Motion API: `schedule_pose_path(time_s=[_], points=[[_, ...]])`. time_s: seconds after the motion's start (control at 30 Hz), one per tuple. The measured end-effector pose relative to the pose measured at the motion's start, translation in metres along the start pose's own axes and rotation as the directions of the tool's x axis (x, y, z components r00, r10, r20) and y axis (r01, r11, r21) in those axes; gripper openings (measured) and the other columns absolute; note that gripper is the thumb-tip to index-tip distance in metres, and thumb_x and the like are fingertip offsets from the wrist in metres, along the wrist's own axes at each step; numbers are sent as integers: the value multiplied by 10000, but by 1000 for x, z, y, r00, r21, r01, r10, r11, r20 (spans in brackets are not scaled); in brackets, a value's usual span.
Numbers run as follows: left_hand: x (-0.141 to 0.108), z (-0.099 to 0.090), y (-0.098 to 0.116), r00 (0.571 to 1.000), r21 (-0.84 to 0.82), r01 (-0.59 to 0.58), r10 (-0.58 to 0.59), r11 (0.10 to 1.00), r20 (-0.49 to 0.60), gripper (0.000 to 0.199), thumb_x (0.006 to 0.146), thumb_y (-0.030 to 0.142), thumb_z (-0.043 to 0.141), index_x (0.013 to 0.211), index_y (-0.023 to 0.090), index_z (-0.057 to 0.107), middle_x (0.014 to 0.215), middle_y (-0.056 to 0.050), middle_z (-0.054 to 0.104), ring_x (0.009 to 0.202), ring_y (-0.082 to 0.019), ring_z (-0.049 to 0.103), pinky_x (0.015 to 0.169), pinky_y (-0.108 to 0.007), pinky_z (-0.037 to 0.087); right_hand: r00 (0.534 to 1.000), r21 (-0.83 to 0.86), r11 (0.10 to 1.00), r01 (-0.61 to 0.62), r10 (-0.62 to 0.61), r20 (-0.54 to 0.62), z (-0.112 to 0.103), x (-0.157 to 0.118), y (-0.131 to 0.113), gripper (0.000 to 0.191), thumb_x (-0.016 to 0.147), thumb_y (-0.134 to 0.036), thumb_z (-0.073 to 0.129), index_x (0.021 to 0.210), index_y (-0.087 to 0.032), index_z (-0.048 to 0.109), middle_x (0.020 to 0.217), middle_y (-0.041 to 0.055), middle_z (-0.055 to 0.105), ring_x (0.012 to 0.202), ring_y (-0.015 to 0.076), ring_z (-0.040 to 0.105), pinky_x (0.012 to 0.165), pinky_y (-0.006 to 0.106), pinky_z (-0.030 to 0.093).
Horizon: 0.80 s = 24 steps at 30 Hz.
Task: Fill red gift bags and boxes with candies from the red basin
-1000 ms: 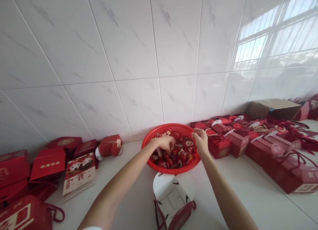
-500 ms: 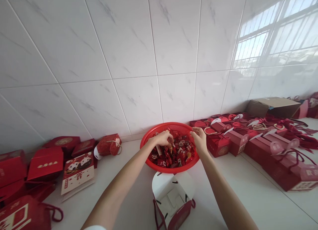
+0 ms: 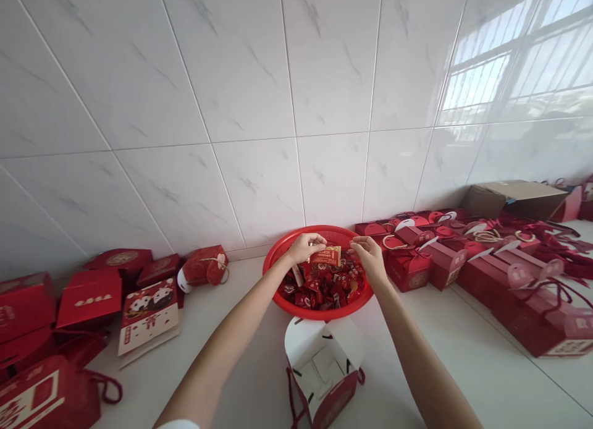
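Over the left side of a red plastic basket (image 3: 324, 315) my left hand (image 3: 306, 248) pinches a red and gold packet (image 3: 328, 256). Many red wrapped sweets (image 3: 331, 287) fill the basket below. At the basket's right rim is my right hand (image 3: 369, 254), its thumb and fingers apart with nothing seen between them, a little right of the packet. In front of the basket stands an open gift box (image 3: 324, 367), white inside and dark red outside, with cords at its sides.
Red gift boxes (image 3: 90, 299) and a panda-print box (image 3: 149, 318) lie at the left. Many closed red boxes with cords (image 3: 500, 287) crowd the right side, with a brown carton (image 3: 514, 197) behind them. A tiled wall (image 3: 250, 188) rises behind the basket.
My left hand has risen from among the sweets with the red and gold packet. My right hand stays near the right rim.
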<state>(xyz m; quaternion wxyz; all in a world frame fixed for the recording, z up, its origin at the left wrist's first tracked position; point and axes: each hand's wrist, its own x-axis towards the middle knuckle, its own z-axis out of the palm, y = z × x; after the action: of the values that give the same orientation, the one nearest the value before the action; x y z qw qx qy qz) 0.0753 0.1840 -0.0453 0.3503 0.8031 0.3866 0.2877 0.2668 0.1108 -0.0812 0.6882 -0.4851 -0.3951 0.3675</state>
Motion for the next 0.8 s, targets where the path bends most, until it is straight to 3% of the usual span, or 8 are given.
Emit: schedule_pose_path(time_s=[0.13, 0.23, 0.3, 0.53, 0.7, 0.8], points=[[0, 5, 1, 999, -93, -33, 29, 995, -43, 268, 782, 402, 684, 898, 161, 694, 999, -65, 726, 963, -216, 649, 899, -345, 506, 972, -75, 997, -31, 48, 232, 4, -9, -11, 359, 676, -499, 752, 840, -195, 653, 713, 23, 689, 619, 184, 645, 559, 295, 525], [1, 9, 0, 995, -170, -74, 62, 983, -76, 304, 769, 436, 700, 900, 162, 698, 988, -68, 729, 942, -216, 656, 873, -346, 516, 903, -116, 993, -13, 62, 426, 4, -13, -15, 408, 675, -514, 779, 885, -177, 691, 745, 27, 711, 599, 163, 632, 551, 277, 516], [1, 12, -1, 993, -194, -93, 77, 977, -86, 323, 762, 452, 709, 906, 163, 705, 993, -70, 732, 940, -218, 659, 871, -349, 518, 877, -104, 995, -5, 54, 477, 3, -13, -14, 396, 673, -504, 786, 872, -174, 695, 742, 20, 705, 579, 150, 619, 551, 270, 505], [0, 14, -6, 995, -212, -86, 75, 973, -61, 334, 724, 446, 755, 908, 169, 724, 982, -72, 750, 962, -235, 671, 890, -356, 514, 950, 5, 1000, -21, 19, 312, 1, -6, -6, 365, 630, -486, 802, 797, -197, 652, 654, -6, 643, 524, 178, 630, 499, 286, 476], [-6, 13, -6, 1000, -281, -3, -2, 960, -18, 393, 822, 566, 636, 829, 184, 731, 902, -60, 757, 904, -233, 688, 869, -342, 523, 972, 130, 991, -35, 4, 235, -1, -8, -10, 329, 603, -404, 822, 812, -210, 659, 823, 37, 719, 782, 254, 718, 733, 368, 571], [-8, 11, -4, 994, -408, 105, -92, 907, 51, 468, 837, 621, 592, 810, 175, 733, 839, -66, 757, 833, -234, 702, 851, -362, 544, 959, 81, 996, 20, -43, 280, -3, -11, -14, 257, 639, -326, 768, 861, -206, 723, 890, 46, 742, 867, 252, 697, 813, 369, 555]])
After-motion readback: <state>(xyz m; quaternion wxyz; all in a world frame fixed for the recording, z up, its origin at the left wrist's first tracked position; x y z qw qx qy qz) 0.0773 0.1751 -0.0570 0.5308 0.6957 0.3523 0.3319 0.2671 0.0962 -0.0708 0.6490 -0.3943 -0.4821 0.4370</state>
